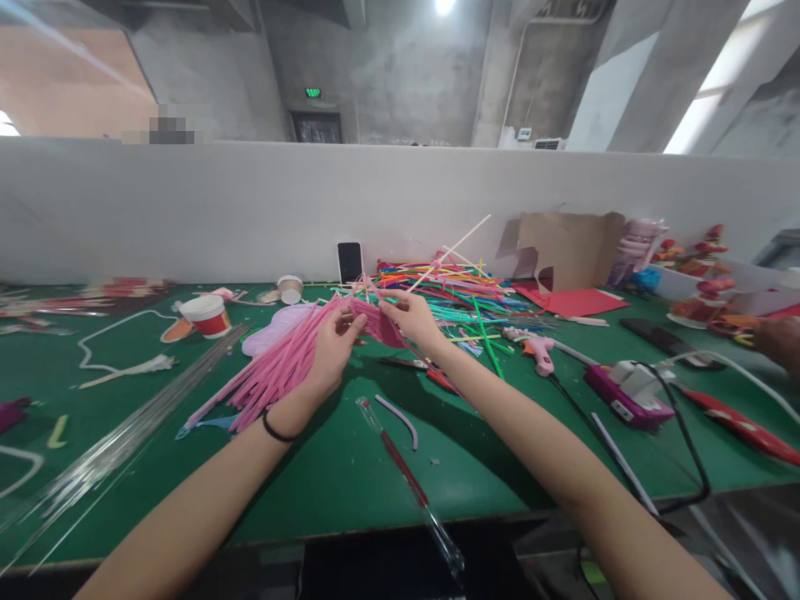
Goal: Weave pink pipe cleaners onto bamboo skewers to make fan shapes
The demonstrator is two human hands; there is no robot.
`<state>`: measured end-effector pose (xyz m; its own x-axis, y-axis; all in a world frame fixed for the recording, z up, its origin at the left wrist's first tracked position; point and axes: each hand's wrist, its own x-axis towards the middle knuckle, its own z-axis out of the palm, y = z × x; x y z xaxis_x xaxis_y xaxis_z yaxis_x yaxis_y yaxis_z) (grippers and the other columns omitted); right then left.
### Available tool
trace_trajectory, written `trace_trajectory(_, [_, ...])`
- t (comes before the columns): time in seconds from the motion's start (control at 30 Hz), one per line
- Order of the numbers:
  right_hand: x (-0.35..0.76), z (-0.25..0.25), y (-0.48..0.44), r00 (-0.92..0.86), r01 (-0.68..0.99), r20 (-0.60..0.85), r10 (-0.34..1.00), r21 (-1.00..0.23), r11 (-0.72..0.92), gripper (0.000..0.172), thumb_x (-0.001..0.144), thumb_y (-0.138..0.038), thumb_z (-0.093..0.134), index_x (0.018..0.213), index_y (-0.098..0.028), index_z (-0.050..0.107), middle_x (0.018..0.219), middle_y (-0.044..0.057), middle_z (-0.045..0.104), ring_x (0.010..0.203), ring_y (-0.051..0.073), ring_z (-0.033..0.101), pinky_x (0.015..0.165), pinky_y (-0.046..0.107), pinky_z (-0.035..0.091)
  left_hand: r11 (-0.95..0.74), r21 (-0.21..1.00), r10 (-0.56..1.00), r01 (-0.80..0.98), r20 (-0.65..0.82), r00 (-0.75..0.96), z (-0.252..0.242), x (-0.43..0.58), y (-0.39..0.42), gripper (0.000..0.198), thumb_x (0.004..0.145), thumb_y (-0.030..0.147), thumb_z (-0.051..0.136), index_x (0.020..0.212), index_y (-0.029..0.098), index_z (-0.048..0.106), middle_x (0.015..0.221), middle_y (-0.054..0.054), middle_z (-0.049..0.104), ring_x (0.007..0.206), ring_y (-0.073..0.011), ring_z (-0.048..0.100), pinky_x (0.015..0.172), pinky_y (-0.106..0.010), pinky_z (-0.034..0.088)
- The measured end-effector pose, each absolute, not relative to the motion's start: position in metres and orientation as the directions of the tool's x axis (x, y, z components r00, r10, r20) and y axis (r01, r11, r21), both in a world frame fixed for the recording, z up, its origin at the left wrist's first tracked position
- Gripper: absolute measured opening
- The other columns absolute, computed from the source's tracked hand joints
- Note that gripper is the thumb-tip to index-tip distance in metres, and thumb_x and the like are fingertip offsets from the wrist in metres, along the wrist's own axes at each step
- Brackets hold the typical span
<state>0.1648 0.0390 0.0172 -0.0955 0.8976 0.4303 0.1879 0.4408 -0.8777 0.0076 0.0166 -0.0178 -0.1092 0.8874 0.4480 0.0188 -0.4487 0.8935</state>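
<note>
Both hands meet over the middle of the table around a rounded pink pipe-cleaner piece point(382, 327). My right hand point(409, 321) pinches it from the right with thumb and forefinger. On its left edge, my left hand point(336, 343) has curled fingers closed on it; part of the grip is hidden. Thin pink strands trail from the piece below my right wrist. Beside and under my left hand lies a thick bundle of pink pipe cleaners point(268, 371). Behind the hands is a heap of multicoloured pipe cleaners point(462, 287). Scissors point(437, 379) with orange-red handles lie beneath my right forearm.
A pink glue gun point(541, 354) and a purple power strip point(625, 400) with cables lie right. Left are a red-and-white cup point(206, 317) and thin metal wires point(137, 425). A phone point(350, 262) stands behind. Another person's hand point(778, 342) shows at far right.
</note>
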Motion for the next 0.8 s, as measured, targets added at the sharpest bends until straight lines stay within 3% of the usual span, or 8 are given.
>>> trace_trajectory(0.07, [0.1663, 0.018, 0.0392, -0.105, 0.176, 0.43, 0.897, -0.88, 0.442, 0.034, 0.084, -0.02, 0.062, 0.116, -0.015, 0.072, 0.054, -0.005, 0.058, 0.047, 0.009, 0.043, 0.049, 0.021, 0.035, -0.451, 0.892, 0.887, 0.023, 0.451, -0.1, -0.0171, 0.008, 0.0153, 0.033, 0.078, 0.043, 0.073, 0.095, 0.018, 0.059, 0.089, -0.003, 0.061, 0.074, -0.0173, 0.064, 0.053, -0.025, 0.053])
trace_trajectory(0.2, [0.1682, 0.0196, 0.0399, -0.186, 0.134, 0.455, 0.871, -0.866, 0.481, 0.023, 0.084, -0.013, 0.058, 0.098, -0.015, 0.077, 0.079, 0.002, 0.072, 0.065, 0.011, 0.059, 0.064, 0.022, 0.045, -0.455, 0.889, 0.885, 0.044, 0.457, -0.085, -0.0156, 0.0074, 0.0138, 0.032, 0.078, 0.044, 0.072, 0.093, 0.019, 0.058, 0.086, -0.002, 0.061, 0.072, -0.0181, 0.066, 0.052, -0.025, 0.052])
trace_trajectory(0.3, [0.168, 0.018, 0.0421, -0.233, 0.096, 0.449, 0.863, -0.872, 0.48, 0.02, 0.084, -0.014, 0.06, 0.095, -0.015, 0.076, 0.088, 0.004, 0.075, 0.075, 0.013, 0.065, 0.072, 0.025, 0.049, -0.462, 0.885, 0.881, 0.057, 0.466, -0.084, -0.0152, 0.0057, 0.0148, 0.033, 0.078, 0.045, 0.072, 0.092, 0.019, 0.059, 0.086, -0.003, 0.062, 0.073, -0.019, 0.067, 0.052, -0.025, 0.053])
trace_trajectory(0.57, [0.1685, 0.0114, 0.0469, -0.254, 0.039, 0.45, 0.856, -0.88, 0.474, 0.021, 0.081, -0.023, 0.069, 0.1, -0.016, 0.074, 0.087, 0.004, 0.074, 0.074, 0.014, 0.066, 0.073, 0.027, 0.052, -0.457, 0.888, 0.885, 0.055, 0.46, -0.064, -0.0143, 0.0044, 0.0149, 0.031, 0.077, 0.044, 0.073, 0.09, 0.019, 0.059, 0.083, -0.002, 0.061, 0.074, -0.0198, 0.068, 0.051, -0.025, 0.053])
trace_trajectory(0.8, [0.1674, 0.0136, 0.0454, -0.219, 0.09, 0.427, 0.877, -0.886, 0.454, 0.02, 0.082, -0.018, 0.067, 0.099, -0.015, 0.076, 0.089, 0.004, 0.076, 0.081, 0.015, 0.068, 0.079, 0.026, 0.052, -0.441, 0.897, 0.892, 0.044, 0.443, -0.085, -0.011, 0.0056, 0.0126, 0.033, 0.077, 0.048, 0.073, 0.087, 0.019, 0.061, 0.082, -0.003, 0.062, 0.073, -0.0187, 0.064, 0.053, -0.025, 0.051])
